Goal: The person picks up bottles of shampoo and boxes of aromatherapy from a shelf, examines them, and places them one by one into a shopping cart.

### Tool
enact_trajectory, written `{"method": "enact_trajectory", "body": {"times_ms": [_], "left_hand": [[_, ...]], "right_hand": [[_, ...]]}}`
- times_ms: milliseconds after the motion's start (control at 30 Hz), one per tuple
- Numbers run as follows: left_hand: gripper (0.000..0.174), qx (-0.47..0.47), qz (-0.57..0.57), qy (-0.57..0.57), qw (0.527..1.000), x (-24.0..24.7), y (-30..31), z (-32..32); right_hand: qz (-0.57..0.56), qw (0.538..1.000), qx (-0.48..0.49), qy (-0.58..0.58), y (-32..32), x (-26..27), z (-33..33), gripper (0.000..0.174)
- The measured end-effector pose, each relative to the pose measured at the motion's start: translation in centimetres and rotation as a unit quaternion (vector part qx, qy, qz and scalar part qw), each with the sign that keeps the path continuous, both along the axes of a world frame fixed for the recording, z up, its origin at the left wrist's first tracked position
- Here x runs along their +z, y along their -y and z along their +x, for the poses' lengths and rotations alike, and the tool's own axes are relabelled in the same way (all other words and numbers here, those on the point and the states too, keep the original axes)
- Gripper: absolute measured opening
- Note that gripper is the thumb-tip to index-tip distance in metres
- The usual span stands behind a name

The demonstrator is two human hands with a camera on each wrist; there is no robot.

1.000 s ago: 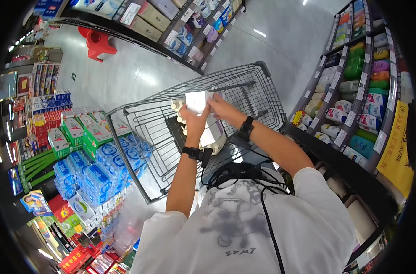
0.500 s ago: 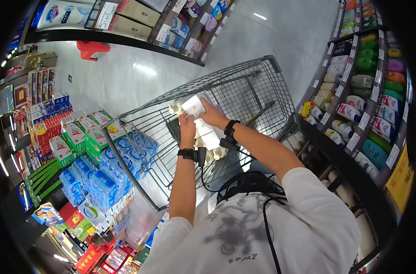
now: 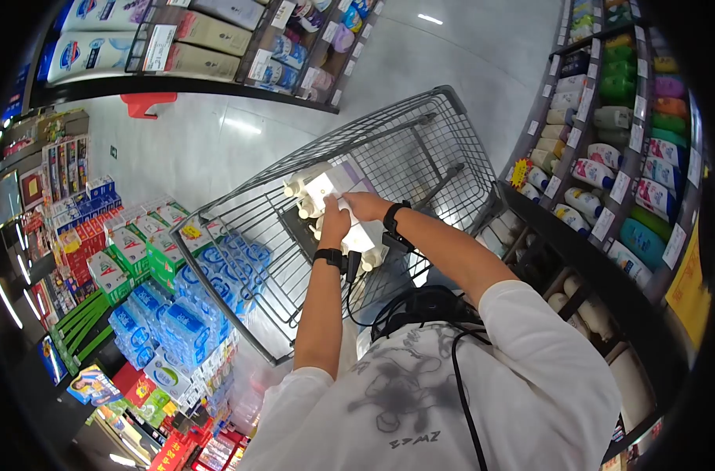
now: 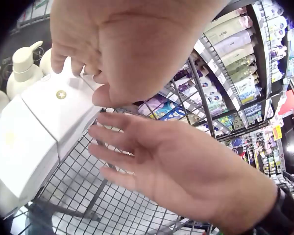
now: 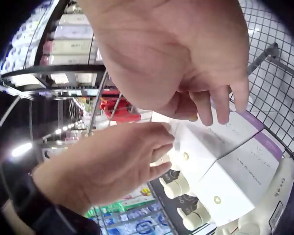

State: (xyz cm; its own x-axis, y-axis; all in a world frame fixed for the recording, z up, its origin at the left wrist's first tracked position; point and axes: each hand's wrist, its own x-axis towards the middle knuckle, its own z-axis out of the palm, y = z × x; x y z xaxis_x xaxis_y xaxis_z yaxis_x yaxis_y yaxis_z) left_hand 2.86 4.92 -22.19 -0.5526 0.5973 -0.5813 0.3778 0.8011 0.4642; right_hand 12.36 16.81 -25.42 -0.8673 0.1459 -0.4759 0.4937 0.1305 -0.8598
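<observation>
Two white boxes with small gold emblems lie side by side in the shopping cart [image 3: 251,204], the near box [image 5: 230,196] against the far box [image 5: 183,147]. Their long sides carry a purple band. Cream pump bottles [image 5: 196,215] stand at their ends. My left hand [image 3: 335,221] reaches over the far box, loosely bent fingertips at its emblem end. On the box's other side is my right hand [image 3: 367,206], its fingers extended with their tips at the box in the right wrist view. In the left wrist view the right hand [image 4: 171,161] shows its palm and straight fingers.
Shelves of bottles [image 3: 601,173] stand close on the right, and another bottle shelf [image 3: 208,47] stands beyond the cart. Left of the cart are stacked blue water packs [image 3: 181,326] and green cartons [image 3: 130,251]. A red stool [image 3: 147,104] stands on the floor.
The white box in both hands has been lowered from upright above the cart to lie beside the other box. The hands have loosened on it.
</observation>
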Motion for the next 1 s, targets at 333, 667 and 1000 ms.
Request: {"method": "enact_trajectory", "body": {"times_ms": [333, 667, 1000], "left_hand": [[0.091, -0.069, -0.048, 0.052, 0.995, -0.6, -0.7, -1.6], [0.101, -0.070, -0.082, 0.045, 0.993, -3.7, -2.7, -3.1], [0.033, -0.053, 0.182, 0.367, 0.911, 7.0, -1.9, 7.5]], "right_hand": [[-0.249, 0.891, -0.370, 0.082, -9.5, 5.7, 16.4, 0.031], [-0.099, 0.832, -0.544, -0.040, -6.6, 24.2, 27.8, 0.033], [0.166, 0.837, -0.509, -0.113, 13.7, 37.5, 36.0, 0.029]]}}
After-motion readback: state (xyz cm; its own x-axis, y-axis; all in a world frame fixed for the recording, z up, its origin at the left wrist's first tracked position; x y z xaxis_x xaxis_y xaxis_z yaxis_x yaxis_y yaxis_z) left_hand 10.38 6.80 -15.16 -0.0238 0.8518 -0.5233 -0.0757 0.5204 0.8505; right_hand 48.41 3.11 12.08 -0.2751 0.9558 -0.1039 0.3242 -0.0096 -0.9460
